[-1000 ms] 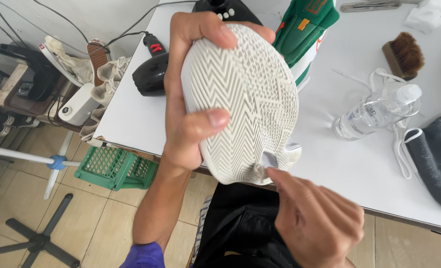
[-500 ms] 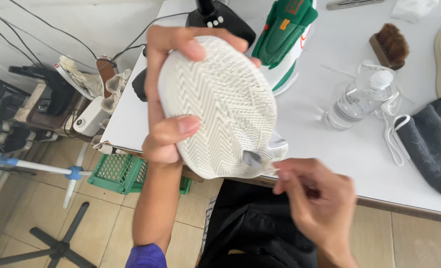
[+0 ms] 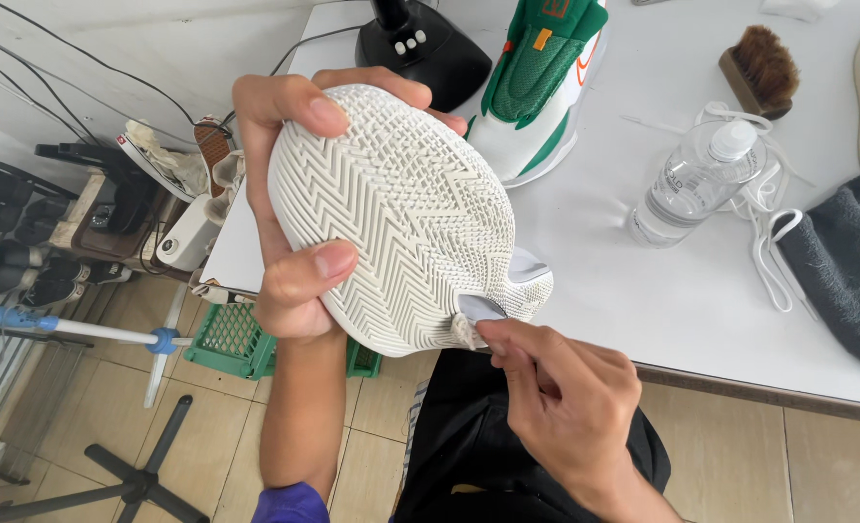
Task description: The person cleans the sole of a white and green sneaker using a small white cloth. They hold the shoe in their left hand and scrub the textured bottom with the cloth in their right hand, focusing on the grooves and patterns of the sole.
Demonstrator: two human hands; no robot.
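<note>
Your right hand (image 3: 570,412) pinched a small white cloth (image 3: 469,327) against the heel edge of the white shoe sole (image 3: 401,218). Your left hand (image 3: 290,208) gripped that shoe, sole up, over the white table's (image 3: 672,291) edge. Nearby a clear bottle (image 3: 693,179) lay, capped, with clear liquid inside.

Shoe-cleaning workshop — brush (image 3: 761,68), sneakers (image 3: 542,82), water bottle (image 3: 690,182) on white table (image 3: 643,291).

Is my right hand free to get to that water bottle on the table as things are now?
Probably not straight away: the right hand pinches a small white scrap at the shoe sole; the path to the bottle looks open.
</note>
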